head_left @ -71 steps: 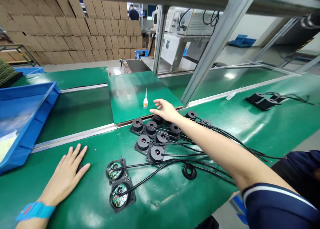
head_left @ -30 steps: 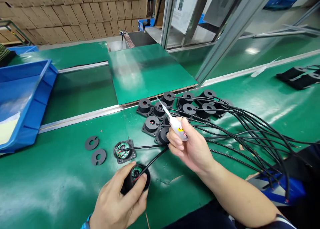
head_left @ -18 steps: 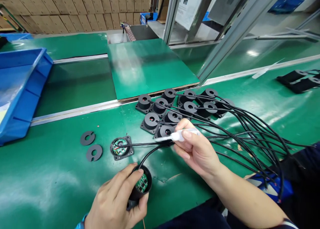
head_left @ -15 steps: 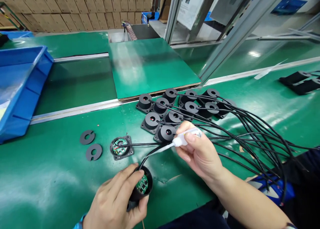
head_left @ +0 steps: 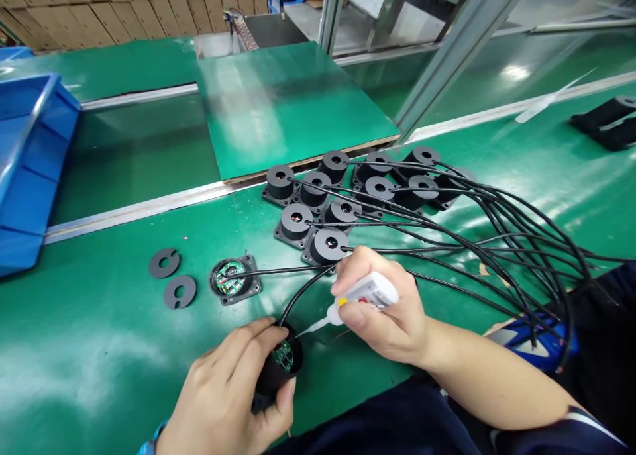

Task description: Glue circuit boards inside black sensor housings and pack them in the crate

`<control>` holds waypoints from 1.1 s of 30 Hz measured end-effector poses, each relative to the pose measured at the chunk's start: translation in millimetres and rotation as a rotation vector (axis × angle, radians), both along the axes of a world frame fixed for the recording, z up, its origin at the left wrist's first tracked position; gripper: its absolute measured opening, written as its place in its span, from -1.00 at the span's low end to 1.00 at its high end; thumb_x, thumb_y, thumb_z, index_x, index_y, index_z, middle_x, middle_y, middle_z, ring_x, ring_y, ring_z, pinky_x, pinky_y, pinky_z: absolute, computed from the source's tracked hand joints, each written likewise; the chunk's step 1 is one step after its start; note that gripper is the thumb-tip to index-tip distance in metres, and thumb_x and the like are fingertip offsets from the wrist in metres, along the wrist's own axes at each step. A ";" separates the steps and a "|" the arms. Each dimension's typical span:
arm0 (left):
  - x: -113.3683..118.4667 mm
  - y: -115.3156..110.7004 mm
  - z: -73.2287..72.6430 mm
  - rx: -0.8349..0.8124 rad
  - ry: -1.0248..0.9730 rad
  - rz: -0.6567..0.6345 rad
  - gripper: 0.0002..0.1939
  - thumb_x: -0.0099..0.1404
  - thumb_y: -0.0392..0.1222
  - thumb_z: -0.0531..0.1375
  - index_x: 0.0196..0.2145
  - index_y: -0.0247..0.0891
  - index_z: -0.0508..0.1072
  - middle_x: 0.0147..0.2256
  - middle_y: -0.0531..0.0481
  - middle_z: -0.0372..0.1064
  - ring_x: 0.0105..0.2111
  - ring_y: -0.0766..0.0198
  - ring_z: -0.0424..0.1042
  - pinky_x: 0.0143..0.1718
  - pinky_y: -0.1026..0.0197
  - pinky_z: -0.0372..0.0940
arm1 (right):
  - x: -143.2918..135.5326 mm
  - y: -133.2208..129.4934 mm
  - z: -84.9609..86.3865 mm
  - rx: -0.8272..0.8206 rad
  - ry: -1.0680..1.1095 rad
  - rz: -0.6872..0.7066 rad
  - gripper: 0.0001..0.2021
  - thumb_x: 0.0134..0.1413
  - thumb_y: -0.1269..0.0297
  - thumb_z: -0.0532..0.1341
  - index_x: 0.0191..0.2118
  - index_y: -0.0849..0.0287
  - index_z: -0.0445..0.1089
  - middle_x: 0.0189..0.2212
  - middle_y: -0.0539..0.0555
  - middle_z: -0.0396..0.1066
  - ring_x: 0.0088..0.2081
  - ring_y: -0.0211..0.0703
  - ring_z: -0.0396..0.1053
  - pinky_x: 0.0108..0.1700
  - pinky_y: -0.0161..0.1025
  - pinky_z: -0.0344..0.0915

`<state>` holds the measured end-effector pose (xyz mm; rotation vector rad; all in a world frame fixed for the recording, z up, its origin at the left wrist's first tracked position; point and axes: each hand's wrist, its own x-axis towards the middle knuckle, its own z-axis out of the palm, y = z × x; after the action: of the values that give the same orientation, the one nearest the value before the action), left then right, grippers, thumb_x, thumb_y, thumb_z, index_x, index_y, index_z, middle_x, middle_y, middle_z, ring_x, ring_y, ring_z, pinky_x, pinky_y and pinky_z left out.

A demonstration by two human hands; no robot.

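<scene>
While our left hand [head_left: 223, 395] is gripping the open black housing [head_left: 278, 369] at the near edge of the green bench [head_left: 99, 349], tilted so its circuit board is facing right, our right hand [head_left: 392, 316] is pinching the small white glue bottle [head_left: 368, 293] just right of it, nozzle tip touching or almost touching the rim. We are judging that a light squeeze and a steady housing matter most, keeping its black cable [head_left: 303, 293] out of the glue. Farther left, another open housing [head_left: 231, 279] and two slotted discs [head_left: 171, 276] are lying flat; beyond, the closed units [head_left: 348, 190] are sitting clustered.
</scene>
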<state>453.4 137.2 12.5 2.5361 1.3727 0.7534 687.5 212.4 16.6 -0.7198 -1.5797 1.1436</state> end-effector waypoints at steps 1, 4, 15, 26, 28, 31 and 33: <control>-0.2 -0.3 0.2 -0.011 -0.004 -0.001 -0.68 0.33 -0.21 0.19 0.03 -0.27 0.44 -0.08 -0.12 0.56 -0.10 0.19 0.60 -0.15 0.25 0.49 | -0.9 0.0 1.7 0.024 -0.016 0.007 -0.84 0.27 0.17 0.32 -0.28 0.09 0.37 -0.62 -0.13 0.26 -0.60 -0.32 0.12 -0.55 -0.30 0.08; -0.2 -0.9 1.0 -0.040 -0.018 -0.006 -0.68 0.32 -0.19 0.19 0.02 -0.25 0.44 -0.09 -0.09 0.57 -0.11 0.21 0.61 -0.16 0.26 0.50 | -4.1 0.5 7.0 0.066 -0.061 0.015 -0.80 0.24 0.18 0.34 -0.32 0.09 0.33 -0.61 -0.12 0.31 -0.62 -0.35 0.15 -0.60 -0.34 0.09; -1.7 -1.7 0.0 -0.067 -0.023 0.008 -0.67 0.31 -0.17 0.19 0.02 -0.23 0.43 -0.10 -0.09 0.58 -0.13 0.20 0.62 -0.20 0.25 0.51 | -7.2 0.7 14.5 0.131 -0.090 0.027 -0.75 0.27 0.11 0.33 -0.33 0.08 0.30 -0.60 -0.11 0.33 -0.64 -0.35 0.16 -0.61 -0.34 0.13; -1.7 -2.0 -1.7 -0.069 -0.011 0.012 -0.67 0.30 -0.16 0.19 0.02 -0.22 0.43 -0.09 -0.09 0.58 -0.13 0.17 0.63 -0.20 0.23 0.53 | -4.5 -1.2 12.1 0.162 -0.146 0.014 -0.74 0.28 0.06 0.32 -0.31 0.09 0.34 -0.57 -0.08 0.36 -0.64 -0.34 0.19 -0.61 -0.32 0.14; -1.8 -1.5 -1.6 -0.065 -0.008 0.007 -0.67 0.31 -0.15 0.19 0.01 -0.23 0.43 -0.10 -0.09 0.58 -0.14 0.18 0.63 -0.21 0.23 0.54 | -4.3 -1.4 11.0 0.174 -0.150 0.012 -0.73 0.29 0.03 0.31 -0.30 0.09 0.33 -0.57 -0.09 0.36 -0.64 -0.35 0.20 -0.61 -0.33 0.14; -1.9 -1.0 -1.4 -0.067 -0.003 0.002 -0.68 0.31 -0.14 0.19 0.01 -0.23 0.43 -0.11 -0.09 0.59 -0.15 0.19 0.64 -0.23 0.23 0.54 | -4.7 -1.6 10.3 0.187 -0.147 0.013 -0.73 0.30 0.04 0.30 -0.29 0.09 0.33 -0.57 -0.08 0.37 -0.64 -0.34 0.20 -0.60 -0.32 0.15; -1.8 -1.1 -1.2 -0.069 0.002 0.006 -0.68 0.32 -0.13 0.20 0.01 -0.23 0.43 -0.11 -0.09 0.59 -0.15 0.18 0.64 -0.23 0.22 0.54 | -5.1 -1.7 10.8 0.183 -0.140 0.016 -0.73 0.31 0.03 0.30 -0.30 0.08 0.33 -0.57 -0.08 0.37 -0.63 -0.33 0.21 -0.60 -0.32 0.16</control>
<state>451.7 136.0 11.3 2.4815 1.3826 0.6923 682.4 210.7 27.4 -0.6789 -1.7843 0.9619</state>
